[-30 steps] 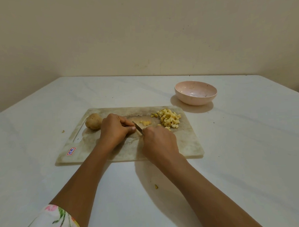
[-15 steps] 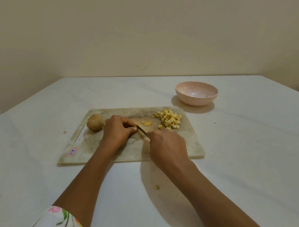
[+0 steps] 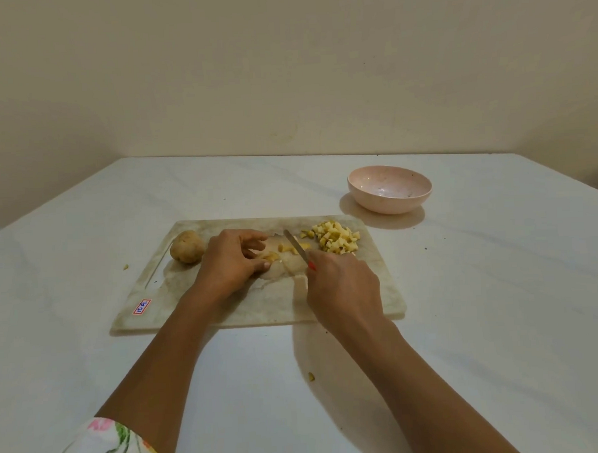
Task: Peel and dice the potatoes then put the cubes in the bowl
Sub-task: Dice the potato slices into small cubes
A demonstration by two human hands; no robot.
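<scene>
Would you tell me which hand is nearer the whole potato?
Left: the left hand lies just right of the whole potato; the right hand, gripping the knife, sits farther right.

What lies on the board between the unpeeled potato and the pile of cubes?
In the head view: the left hand, a few cut pieces and the knife.

"What's on the cutting board (image 3: 260, 306)?"

"A whole potato (image 3: 187, 251) at the left and a pile of cubes (image 3: 336, 240) at the right. The bowl (image 3: 389, 190) sits beyond."

"The hands?"

"The right hand (image 3: 344, 286) grips the knife (image 3: 295, 247). The left hand (image 3: 234, 260) seems to pinch a potato piece (image 3: 272, 256), which is half hidden."
</scene>
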